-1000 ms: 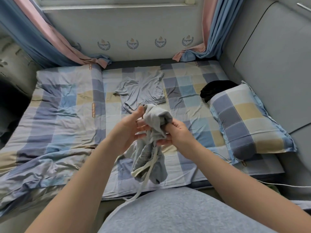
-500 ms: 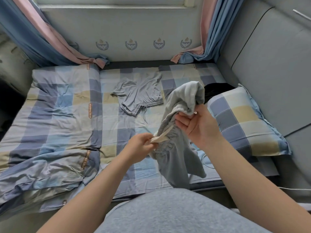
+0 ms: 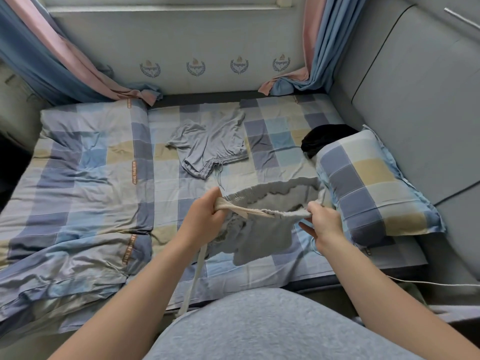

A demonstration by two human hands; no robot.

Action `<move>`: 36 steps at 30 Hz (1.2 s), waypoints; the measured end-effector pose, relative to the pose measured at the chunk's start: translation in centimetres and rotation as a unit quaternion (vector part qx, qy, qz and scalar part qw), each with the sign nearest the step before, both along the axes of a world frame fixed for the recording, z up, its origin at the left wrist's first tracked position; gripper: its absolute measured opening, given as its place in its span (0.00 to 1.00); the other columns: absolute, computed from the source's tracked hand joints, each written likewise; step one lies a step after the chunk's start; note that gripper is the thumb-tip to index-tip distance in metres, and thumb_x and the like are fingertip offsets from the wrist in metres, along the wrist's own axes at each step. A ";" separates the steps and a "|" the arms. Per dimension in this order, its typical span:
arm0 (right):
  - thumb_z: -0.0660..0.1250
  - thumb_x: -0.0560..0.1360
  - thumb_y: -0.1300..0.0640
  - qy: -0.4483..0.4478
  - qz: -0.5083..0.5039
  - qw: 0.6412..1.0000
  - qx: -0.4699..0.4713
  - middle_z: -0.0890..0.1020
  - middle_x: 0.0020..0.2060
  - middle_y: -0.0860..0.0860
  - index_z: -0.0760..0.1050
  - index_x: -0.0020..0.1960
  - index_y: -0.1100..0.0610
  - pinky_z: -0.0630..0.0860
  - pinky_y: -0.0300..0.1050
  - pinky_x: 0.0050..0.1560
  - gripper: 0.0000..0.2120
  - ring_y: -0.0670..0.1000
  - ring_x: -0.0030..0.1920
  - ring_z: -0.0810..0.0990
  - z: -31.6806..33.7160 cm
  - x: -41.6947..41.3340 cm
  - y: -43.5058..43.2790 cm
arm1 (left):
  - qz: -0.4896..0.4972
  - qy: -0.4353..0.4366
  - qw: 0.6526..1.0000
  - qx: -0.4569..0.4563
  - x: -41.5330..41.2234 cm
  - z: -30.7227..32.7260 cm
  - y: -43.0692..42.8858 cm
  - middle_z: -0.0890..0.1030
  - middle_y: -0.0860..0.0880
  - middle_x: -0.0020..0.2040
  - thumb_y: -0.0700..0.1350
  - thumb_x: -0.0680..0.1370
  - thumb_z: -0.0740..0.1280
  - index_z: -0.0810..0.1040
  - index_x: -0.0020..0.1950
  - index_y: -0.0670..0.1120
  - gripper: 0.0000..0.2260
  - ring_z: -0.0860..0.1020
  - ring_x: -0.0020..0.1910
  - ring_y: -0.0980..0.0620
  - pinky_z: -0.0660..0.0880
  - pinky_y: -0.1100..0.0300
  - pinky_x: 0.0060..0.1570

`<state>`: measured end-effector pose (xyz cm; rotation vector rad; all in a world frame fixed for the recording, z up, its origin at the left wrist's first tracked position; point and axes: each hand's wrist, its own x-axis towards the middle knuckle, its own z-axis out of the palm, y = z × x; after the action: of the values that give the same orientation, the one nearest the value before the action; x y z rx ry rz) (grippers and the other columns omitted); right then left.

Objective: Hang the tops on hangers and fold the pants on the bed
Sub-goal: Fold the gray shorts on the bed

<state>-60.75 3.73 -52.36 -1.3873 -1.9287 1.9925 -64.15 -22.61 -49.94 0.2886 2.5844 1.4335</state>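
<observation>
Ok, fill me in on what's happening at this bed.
A person is holding grey shorts up over the bed, the left hand and right hand stretching the waistband open. A cream drawstring dangles down. A second grey pair lies unfolded farther back, and something black sits behind the pillow.
</observation>
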 end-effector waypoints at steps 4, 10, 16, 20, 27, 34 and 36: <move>0.66 0.73 0.70 -0.023 0.138 0.987 0.083 0.71 0.47 0.57 0.66 0.59 0.56 0.77 0.54 0.43 0.19 0.56 0.41 0.73 -2.0 0.5 0.1 | -0.044 0.002 0.999 -0.015 -0.5 1.3 -0.3 0.72 0.51 0.32 0.34 0.78 0.63 0.69 0.42 0.56 0.16 0.65 0.26 0.57 0.64 0.61 0.27; 0.77 0.70 0.50 -0.177 0.531 0.785 0.264 0.60 0.76 0.56 0.46 0.81 0.44 0.68 0.58 0.70 0.52 0.61 0.73 0.64 -0.5 -0.6 -2.3 | -0.154 -0.019 0.987 -0.037 -0.5 3.2 -0.3 0.78 0.58 0.41 0.28 0.75 0.61 0.82 0.39 0.57 0.24 0.76 0.38 0.53 0.72 0.59 0.37; 0.72 0.73 0.53 0.013 0.623 0.748 0.230 0.75 0.65 0.52 0.77 0.62 0.44 0.70 0.53 0.64 0.18 0.54 0.67 0.71 1.6 -3.1 -6.4 | -0.163 -0.005 0.986 -0.023 0.3 3.8 -0.4 0.79 0.57 0.44 0.25 0.72 0.61 0.86 0.40 0.51 0.23 0.77 0.44 0.57 0.69 0.69 0.44; 0.64 0.76 0.61 0.032 0.563 0.787 0.251 0.80 0.40 0.51 0.74 0.42 0.53 0.72 0.48 0.42 0.06 0.54 0.45 0.77 1.4 -3.3 -7.1 | -0.150 -0.037 0.988 -0.010 0.1 3.9 -1.8 0.78 0.58 0.43 0.40 0.72 0.61 0.86 0.42 0.51 0.14 0.77 0.42 0.55 0.71 0.63 0.43; 0.69 0.76 0.62 0.175 0.433 0.858 0.213 0.76 0.24 0.41 0.76 0.39 0.51 0.65 0.34 0.31 0.10 0.41 0.27 0.71 3.8 -4.3 -5.9 | -0.119 -0.177 0.973 0.093 -0.7 2.5 -4.0 0.82 0.44 0.58 0.59 0.71 0.64 0.86 0.53 0.39 0.26 0.80 0.59 0.40 0.72 0.40 0.66; 0.70 0.74 0.64 0.217 0.411 0.863 0.198 0.76 0.27 0.48 0.77 0.41 0.57 0.67 0.42 0.31 0.05 0.46 0.28 0.70 6.0 -5.1 -6.8 | -0.103 -0.207 0.968 0.100 -0.7 2.1 -1.8 0.83 0.50 0.52 0.53 0.69 0.73 0.78 0.54 0.46 0.18 0.81 0.53 0.52 0.76 0.57 0.56; 0.70 0.74 0.64 0.224 0.404 0.864 0.199 0.78 0.27 0.47 0.77 0.40 0.56 0.69 0.41 0.32 0.06 0.44 0.28 0.73 6.4 -5.1 -7.2 | -0.069 -0.140 0.987 0.042 -0.6 2.1 -0.5 0.82 0.53 0.50 0.56 0.70 0.78 0.74 0.54 0.48 0.21 0.82 0.51 0.56 0.79 0.54 0.54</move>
<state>-65.81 -3.46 -45.99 0.0403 -2.6668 1.7109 -64.76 -23.14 -47.87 0.2520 2.2406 1.4224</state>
